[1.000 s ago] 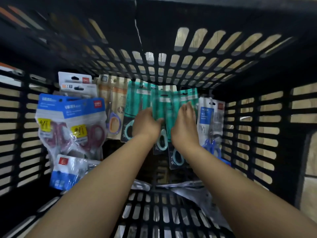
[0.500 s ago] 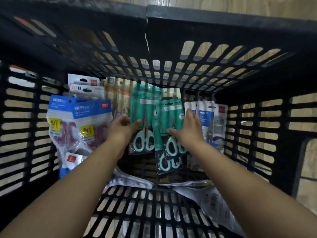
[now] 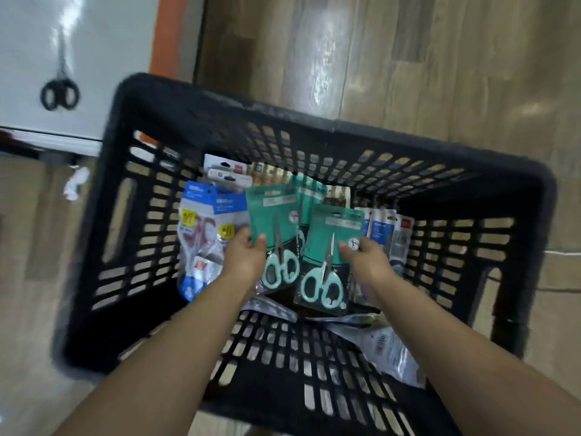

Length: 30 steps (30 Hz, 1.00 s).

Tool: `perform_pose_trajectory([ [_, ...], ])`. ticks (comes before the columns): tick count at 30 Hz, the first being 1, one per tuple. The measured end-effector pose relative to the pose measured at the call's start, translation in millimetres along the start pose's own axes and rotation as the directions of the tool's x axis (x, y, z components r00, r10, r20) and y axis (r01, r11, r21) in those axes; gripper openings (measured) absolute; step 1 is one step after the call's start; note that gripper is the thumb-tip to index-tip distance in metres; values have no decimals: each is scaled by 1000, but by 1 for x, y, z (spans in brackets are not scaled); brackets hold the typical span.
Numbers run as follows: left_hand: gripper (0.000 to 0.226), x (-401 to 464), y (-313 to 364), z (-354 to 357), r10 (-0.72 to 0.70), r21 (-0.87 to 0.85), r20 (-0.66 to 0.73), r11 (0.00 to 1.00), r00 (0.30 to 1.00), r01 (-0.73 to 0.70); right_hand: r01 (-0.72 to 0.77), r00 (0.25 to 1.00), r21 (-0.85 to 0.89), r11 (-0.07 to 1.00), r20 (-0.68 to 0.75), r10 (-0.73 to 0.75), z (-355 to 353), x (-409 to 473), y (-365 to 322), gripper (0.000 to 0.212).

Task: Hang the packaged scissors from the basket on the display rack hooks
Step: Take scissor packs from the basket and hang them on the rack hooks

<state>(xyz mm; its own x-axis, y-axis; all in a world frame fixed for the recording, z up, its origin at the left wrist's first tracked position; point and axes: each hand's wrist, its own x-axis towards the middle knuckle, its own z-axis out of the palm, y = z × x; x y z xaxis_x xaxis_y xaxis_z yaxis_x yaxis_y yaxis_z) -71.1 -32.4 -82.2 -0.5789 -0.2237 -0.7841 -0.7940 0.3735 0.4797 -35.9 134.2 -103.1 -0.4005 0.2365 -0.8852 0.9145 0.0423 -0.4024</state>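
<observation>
The black basket (image 3: pixel 314 143) sat on the wooden floor (image 3: pixel 440 58), its slotted walls propping the packs upright along the far side so their tops could be caught easily. Blue packs (image 3: pixel 207 228) leaned at the left of that row, with more packs at the right. In the middle, each hand had a teal scissors pack: the left hand (image 3: pixel 243 258) pinched the left pack (image 3: pixel 273 225) by its edge, thumb in front, and the right hand (image 3: pixel 364 262) pinched the right pack (image 3: pixel 330 247) likewise, probably to lift both out together. Each pack showed mint-green handles low on a teal card.
</observation>
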Motion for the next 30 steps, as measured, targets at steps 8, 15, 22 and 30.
perform_pose_trajectory([
  [8, 25, -134, 131, -124, 58, -184, -171, 979, 984, -90, 234, 964, 105, 967, 103, -244, -13, -165, -173, 24],
  [15, 25, -329, 274, -301, 230, -308, -481, 859, 846, -408, 606, 723, 197, 771, 269, -637, -19, -410, -370, 19],
  [22, 22, -551, 277, -430, 222, -303, -763, 708, 607, -639, 854, 333, 204, 479, 493, -804, 2, -660, -427, 11],
  [30, 14, -661, 138, -457, -89, -552, -804, 478, 588, -683, 831, 229, 188, 523, 742, -630, 87, -764, -316, 20],
])
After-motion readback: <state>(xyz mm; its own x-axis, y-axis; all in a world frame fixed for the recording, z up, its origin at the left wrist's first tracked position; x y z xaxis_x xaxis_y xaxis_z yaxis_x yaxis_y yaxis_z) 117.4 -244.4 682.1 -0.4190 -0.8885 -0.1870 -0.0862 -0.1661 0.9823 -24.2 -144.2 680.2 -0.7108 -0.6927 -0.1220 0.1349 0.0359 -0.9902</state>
